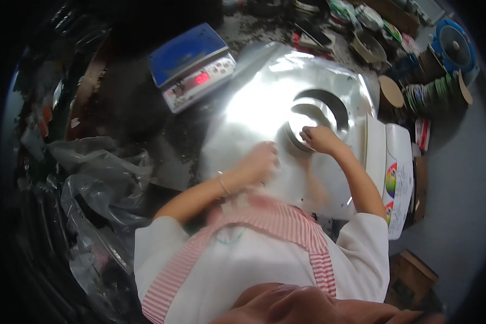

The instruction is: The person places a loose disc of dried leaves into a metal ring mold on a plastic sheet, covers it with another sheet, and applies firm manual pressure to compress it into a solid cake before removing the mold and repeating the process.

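Note:
My left hand [263, 160] is blurred above the near part of a shiny metal sheet or tray [247, 121], its fingers curled. Whether anything is in it I cannot tell. Over the near edge of a round metal ring or collar [336, 103] in that sheet is my right hand [320, 139], fingers bent inward. The ring surrounds a bright, pale recess. Its contents are washed out by glare, and any small item in my right fingers is too small to make out.
A digital scale [192, 65] with a blue plate and lit red display stands at upper left. A white appliance [397, 178] flanks the sheet on the right. Beyond are wound spools [433, 93] and a blue fan [453, 46]. Clear plastic bags [105, 190] lie left; a cardboard box [413, 279] sits lower right.

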The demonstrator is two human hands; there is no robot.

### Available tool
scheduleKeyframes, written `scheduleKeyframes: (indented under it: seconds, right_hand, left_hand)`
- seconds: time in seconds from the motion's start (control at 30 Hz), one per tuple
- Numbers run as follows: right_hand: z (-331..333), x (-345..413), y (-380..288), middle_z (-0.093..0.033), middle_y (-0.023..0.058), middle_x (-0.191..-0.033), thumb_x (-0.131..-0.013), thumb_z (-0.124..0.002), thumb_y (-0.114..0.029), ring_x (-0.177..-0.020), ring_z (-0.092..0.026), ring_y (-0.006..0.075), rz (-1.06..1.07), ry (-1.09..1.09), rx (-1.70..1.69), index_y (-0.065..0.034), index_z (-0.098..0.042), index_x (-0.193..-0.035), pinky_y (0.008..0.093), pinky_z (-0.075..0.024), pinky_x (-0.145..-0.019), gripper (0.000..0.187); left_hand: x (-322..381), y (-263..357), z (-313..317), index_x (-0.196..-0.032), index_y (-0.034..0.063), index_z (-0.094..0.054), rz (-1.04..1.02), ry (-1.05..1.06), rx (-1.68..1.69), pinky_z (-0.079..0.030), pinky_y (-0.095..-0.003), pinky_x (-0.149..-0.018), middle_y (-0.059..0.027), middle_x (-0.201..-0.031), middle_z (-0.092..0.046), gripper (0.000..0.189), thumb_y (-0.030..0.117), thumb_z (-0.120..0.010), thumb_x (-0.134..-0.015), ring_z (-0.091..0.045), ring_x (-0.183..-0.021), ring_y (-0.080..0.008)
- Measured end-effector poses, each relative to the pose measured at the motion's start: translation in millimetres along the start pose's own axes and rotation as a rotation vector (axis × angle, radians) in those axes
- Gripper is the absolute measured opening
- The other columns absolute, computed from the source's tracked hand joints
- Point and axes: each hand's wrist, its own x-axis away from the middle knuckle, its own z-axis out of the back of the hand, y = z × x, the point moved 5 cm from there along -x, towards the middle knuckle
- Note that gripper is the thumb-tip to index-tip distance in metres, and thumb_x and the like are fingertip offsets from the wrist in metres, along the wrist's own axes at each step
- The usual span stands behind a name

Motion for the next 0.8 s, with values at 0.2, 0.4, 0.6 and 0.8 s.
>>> scheduleKeyframes:
  seconds: [0.2, 0.4, 0.6, 0.8]
  right_hand:
    - [-20, 103, -15, -0.062, 0.0017, -0.091, -0.086, -0.066, -0.035, -0.100, -0.059, 0.0202, 0.089, 0.775, 0.134, -0.0127, -0.063, -0.088, 0.0695, -0.0172, -0.106, 0.023]
    - [-11, 104, 4, -0.059, 0.0030, -0.076, -0.086, -0.068, -0.023, -0.078, -0.056, 0.0216, 0.053, 0.766, -0.049, -0.0102, -0.064, -0.081, 0.0468, -0.0427, -0.087, 0.015]
    - [-6, 154, 6, -0.063, 0.0056, -0.077, -0.081, -0.072, -0.019, -0.073, -0.056, 0.0230, -0.029, 0.939, -0.565, -0.0081, -0.066, -0.080, 0.0381, -0.0430, -0.072, 0.013]
    - [-6, 203, -75, -0.060, 0.0012, -0.075, -0.067, -0.078, -0.029, -0.070, -0.056, 0.0190, 0.432, 0.867, -0.048, -0.0127, -0.062, -0.073, 0.0630, -0.0369, -0.101, 0.023]
  left_hand:
    - [10, 38, -53, -0.077, 0.0098, -0.064, -0.097, 0.018, -0.011, -0.028, -0.0559, -0.109, -0.0144, -0.128, -0.054, 0.025, 0.026, -0.078, -0.065, -0.038, -0.131, -0.0389]
    - [8, 38, -48, -0.081, 0.0095, -0.062, -0.047, -0.024, 0.057, -0.032, -0.0458, -0.101, -0.0061, -0.125, -0.052, 0.021, 0.024, -0.075, -0.074, -0.041, -0.127, -0.0303]
    - [-13, 10, -60, -0.090, 0.0070, -0.064, 0.248, -0.595, 0.465, -0.048, -0.0325, -0.072, -0.0093, -0.088, -0.064, 0.019, 0.026, -0.061, -0.092, -0.060, -0.080, -0.0184]
    - [-101, -101, 2, -0.103, 0.0071, -0.064, 0.520, -0.034, 1.078, -0.038, -0.0221, -0.051, 0.0052, -0.067, -0.051, 0.025, 0.030, -0.060, -0.096, -0.044, -0.056, -0.0061]
